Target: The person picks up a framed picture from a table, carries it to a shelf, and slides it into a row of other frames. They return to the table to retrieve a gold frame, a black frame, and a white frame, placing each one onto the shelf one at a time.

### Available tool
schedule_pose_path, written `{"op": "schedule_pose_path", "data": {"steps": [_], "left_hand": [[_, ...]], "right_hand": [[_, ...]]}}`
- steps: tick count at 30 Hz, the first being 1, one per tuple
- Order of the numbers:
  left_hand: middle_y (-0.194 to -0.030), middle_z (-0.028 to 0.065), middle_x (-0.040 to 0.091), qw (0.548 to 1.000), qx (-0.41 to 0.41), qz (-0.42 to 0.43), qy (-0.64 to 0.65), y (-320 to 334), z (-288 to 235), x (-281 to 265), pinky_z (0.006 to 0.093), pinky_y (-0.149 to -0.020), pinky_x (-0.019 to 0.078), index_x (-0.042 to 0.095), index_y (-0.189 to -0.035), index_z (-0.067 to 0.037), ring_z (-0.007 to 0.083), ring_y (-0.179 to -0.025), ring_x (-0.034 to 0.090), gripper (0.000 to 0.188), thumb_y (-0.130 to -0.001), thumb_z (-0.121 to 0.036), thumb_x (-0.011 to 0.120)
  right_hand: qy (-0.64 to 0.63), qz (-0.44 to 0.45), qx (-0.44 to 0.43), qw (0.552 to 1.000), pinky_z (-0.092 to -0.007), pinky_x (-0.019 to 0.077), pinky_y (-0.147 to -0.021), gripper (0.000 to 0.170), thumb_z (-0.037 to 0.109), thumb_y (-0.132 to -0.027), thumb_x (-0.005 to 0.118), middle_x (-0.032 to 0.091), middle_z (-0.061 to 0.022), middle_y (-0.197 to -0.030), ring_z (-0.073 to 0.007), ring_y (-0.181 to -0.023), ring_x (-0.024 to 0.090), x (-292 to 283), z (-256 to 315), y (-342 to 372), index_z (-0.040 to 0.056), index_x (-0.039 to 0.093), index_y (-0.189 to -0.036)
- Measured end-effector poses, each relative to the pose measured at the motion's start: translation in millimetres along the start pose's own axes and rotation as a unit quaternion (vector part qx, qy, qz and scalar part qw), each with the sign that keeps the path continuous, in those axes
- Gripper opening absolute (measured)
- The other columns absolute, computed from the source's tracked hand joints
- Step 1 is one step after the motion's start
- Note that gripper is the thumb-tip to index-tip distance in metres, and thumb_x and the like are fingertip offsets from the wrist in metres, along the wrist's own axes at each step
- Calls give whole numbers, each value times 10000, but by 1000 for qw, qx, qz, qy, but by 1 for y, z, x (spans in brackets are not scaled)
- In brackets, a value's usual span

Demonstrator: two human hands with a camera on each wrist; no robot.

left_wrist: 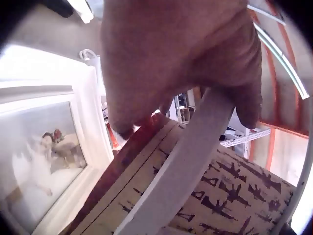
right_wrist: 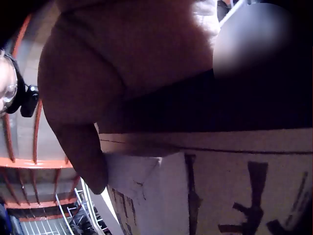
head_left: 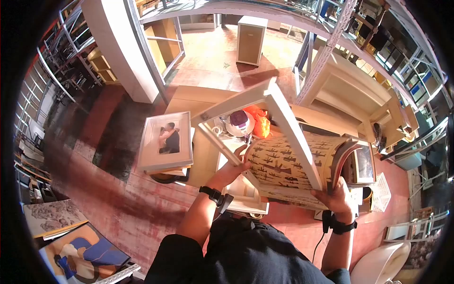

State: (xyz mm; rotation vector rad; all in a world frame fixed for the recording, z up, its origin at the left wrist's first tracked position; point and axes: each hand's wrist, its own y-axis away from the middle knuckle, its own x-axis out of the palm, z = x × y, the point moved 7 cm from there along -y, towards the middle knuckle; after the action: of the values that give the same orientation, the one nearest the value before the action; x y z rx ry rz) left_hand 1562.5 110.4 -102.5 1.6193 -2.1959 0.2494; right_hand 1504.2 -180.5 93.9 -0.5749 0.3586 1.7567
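Both hands hold a white picture frame (head_left: 294,137) together with a curved sheet (head_left: 279,163) printed with rows of dark rifle shapes. The left hand (head_left: 230,173) grips the frame and sheet at their left side. In the left wrist view, its thumb and fingers straddle the white frame bar (left_wrist: 181,161), with the sheet's reddish edge under the fingers. Down at the near right corner, the right hand (head_left: 341,201) grips frame and sheet; its thumb lies beside the frame corner (right_wrist: 151,196) in the right wrist view. The frame stands tilted, its far corner raised.
A framed photo (head_left: 166,142) lies on a stack to the left. Beyond the held frame are an orange bag (head_left: 259,122) and a white container with something purple (head_left: 239,119). Paintings (head_left: 87,251) lie lower left. A pillar (head_left: 120,47) and small cabinet (head_left: 250,41) stand farther off.
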Motion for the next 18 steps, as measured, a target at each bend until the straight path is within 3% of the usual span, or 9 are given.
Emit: {"op": "schedule_pose_path", "data": {"steps": [2, 5, 6, 7, 9, 10, 12, 15, 18], "left_hand": [[-1392, 112, 491, 992, 1, 49, 120, 13, -15, 16, 352, -1076, 384, 275, -1496, -1, 193, -1277, 467, 812, -886, -284, 730], [-1412, 110, 482, 984, -33, 20, 172, 26, 9, -1, 370, -1100, 378, 289, -1490, -9, 195, -1291, 461, 727, -917, -217, 686], [-1407, 109, 488, 977, -2, 31, 211, 30, 10, -3, 370, -1091, 387, 305, -1482, -13, 190, -1273, 477, 674, -932, -179, 657], [-1407, 109, 488, 976, -3, 33, 214, 34, 15, -8, 370, -1091, 387, 305, -1482, -13, 190, -1273, 477, 674, -932, -179, 657], [-1402, 106, 495, 992, 92, -64, 65, 44, 4, -36, 370, -1092, 389, 310, -1477, -13, 196, -1269, 481, 680, -930, -204, 665], [-1402, 106, 495, 992, 90, -59, 69, 48, 0, -47, 370, -1092, 389, 310, -1477, -13, 196, -1269, 481, 680, -930, -204, 665], [-1367, 104, 514, 966, 157, -166, 124, 68, -34, -90, 376, -1080, 398, 336, -1462, -17, 209, -1255, 490, 679, -917, -220, 688], [-1321, 102, 534, 912, 245, -279, 175, 101, -115, -127, 373, -1017, 442, 365, -1438, -9, 218, -1213, 517, 662, -918, -250, 697], [-1281, 144, 558, 887, 277, -370, -15, 133, -200, -166, 370, -935, 503, 373, -1412, 25, 241, -1124, 581, 672, -924, -315, 687]], "right_hand": [[135, 60, -65, 987, -375, 538, -762, 404, 124, -765, 769, 700, -202, -945, -345, -847, 692, 6, 42, -9, -32, 631, -1110], [175, 76, -122, 974, -405, 534, -747, 383, 124, -751, 763, 684, -221, -922, -419, -853, 654, 10, 102, -21, -24, 642, -1084], [183, 160, -100, 965, -395, 506, -768, 556, 108, -684, 835, 659, -209, -1051, -346, -928, 644, 17, 88, -28, -9, 588, -1169], [186, 159, -97, 965, -395, 506, -768, 556, 108, -684, 835, 659, -209, -1051, -346, -928, 644, 16, 95, -33, -9, 588, -1169], [200, 136, -202, 949, -400, 502, -811, 590, 109, -690, 823, 658, -200, -1079, -338, -952, 640, 21, 132, -39, -13, 569, -1209], [204, 134, -197, 950, -400, 502, -811, 590, 109, -690, 823, 658, -200, -1079, -338, -952, 640, 27, 138, -48, -13, 569, -1209], [168, 83, -201, 961, -391, 507, -858, 494, 137, -750, 770, 668, -231, -1060, -386, -984, 639, 35, 156, -71, -6, 606, -1193], [-59, 93, -167, 980, -343, 477, -975, 690, 52, -748, 792, 645, -152, -1213, -168, -1097, 595, 74, 165, -112, -8, 471, -1357], [-175, 89, -143, 970, -335, 467, -999, 788, 126, -779, 818, 617, -162, -1248, -169, -1133, 577, 129, 154, -152, -11, 385, -1422]]}}
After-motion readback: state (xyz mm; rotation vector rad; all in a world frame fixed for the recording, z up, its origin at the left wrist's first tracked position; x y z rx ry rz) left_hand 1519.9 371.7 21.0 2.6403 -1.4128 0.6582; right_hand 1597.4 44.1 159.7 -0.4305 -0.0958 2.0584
